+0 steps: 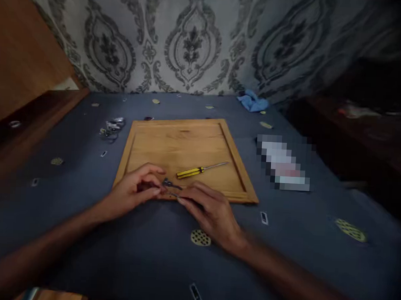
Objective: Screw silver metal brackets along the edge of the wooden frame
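My left hand is over the front edge of a wooden board, thumb and fingertips pinched together on something too small to make out. Facing it from the right, my right hand grips the end of a thin metal piece, whose far tip reaches towards the left fingertips. Just beyond, between both hands, there is a small dark metal part; whether it is held or lies on the board, I cannot tell. A yellow-handled screwdriver lies on the board, its shaft pointing right.
Left of the board is a small heap of metal parts on the blue patterned cloth. A blurred-out object lies to the right. At the back is a crumpled blue cloth, before the patterned wall covering.
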The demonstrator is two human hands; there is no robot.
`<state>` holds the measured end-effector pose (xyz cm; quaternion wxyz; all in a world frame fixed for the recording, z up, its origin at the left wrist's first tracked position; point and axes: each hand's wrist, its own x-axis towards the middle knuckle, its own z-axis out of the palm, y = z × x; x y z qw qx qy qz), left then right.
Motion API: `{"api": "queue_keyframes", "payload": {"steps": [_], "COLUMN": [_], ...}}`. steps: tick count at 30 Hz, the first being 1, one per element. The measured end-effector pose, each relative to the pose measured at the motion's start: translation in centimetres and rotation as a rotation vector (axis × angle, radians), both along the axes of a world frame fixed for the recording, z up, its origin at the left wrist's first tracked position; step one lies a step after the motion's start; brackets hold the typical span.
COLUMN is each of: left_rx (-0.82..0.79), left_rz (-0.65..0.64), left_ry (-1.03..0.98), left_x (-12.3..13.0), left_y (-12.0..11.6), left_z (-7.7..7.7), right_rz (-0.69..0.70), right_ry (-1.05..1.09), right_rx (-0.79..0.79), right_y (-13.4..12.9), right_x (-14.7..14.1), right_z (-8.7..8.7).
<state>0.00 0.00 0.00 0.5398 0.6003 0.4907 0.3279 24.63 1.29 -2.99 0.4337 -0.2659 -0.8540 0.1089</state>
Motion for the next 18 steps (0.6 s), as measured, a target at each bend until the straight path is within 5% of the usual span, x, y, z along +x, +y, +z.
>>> {"api": "queue_keyframes", "payload": {"steps": [5,11,18], "left_rx": [-0.104,-0.427,-0.516], "left_rz": [-0.026,0.006,0.085], "left_ry": [-0.208,-0.518,-0.583], "left_x": [0.3,0.7,0.8], "left_y": [-0.1,-0.5,-0.6], "left_z": [0.1,-0.5,-0.2], "right_rz": [0.002,0.028,-0.030], "right_ry": [-0.079,-0.253,-0.319], "right_rx": [0.047,0.286,0.353], "right_y": [-0.2,-0.8,-1.1], "right_x": [0.3,0.3,0.0], "right_z": [0.3,0.8,1.0]}}
